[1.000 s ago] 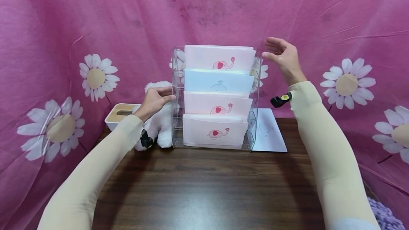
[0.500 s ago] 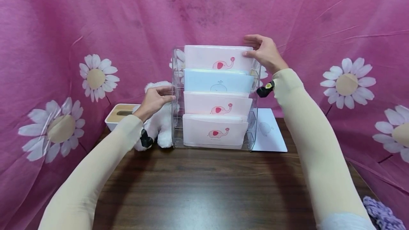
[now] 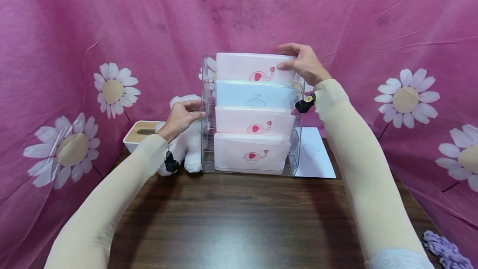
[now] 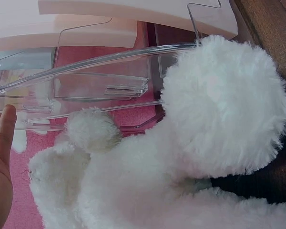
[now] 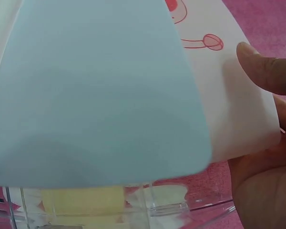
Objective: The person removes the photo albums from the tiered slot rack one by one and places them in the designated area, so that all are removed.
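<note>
Fingers [image 3: 287, 47] of the right hand [image 3: 308, 64] extend leftward along the upper edge of the top pink card [image 3: 242, 65], parted from the thumb, which lies lower against the card's front. Seen from the right wrist, the card's corner runs between thumb and palm; how firmly it is pressed cannot be told. The hand is set at the card's right end, its wrist raised.

Left hand [image 3: 181, 118]: lower than the right, fingers nearly straight and together, thumb on the near side; between them they pinch the left side edge of the plastic rack [image 4: 121, 57].

The rack stands upright with four stepped tiers: the top pink card, a blue card [image 3: 257, 96] bearing a whale, and two tiers fronted by pink cards [image 3: 250, 157] with red elephants. Both forearms reach forward in cream sleeves [image 3: 362, 157], each with a black wrist camera [image 3: 306, 104].

Just left of the rack sits a white plush toy [image 3: 192, 144], with a wood-topped box [image 3: 130, 137] beyond it; at right, a pale sheet [image 3: 313, 161] lies on the brown table [image 3: 239, 223]. Pink cloth [image 3: 239, 7] printed with daisies hangs behind.
</note>
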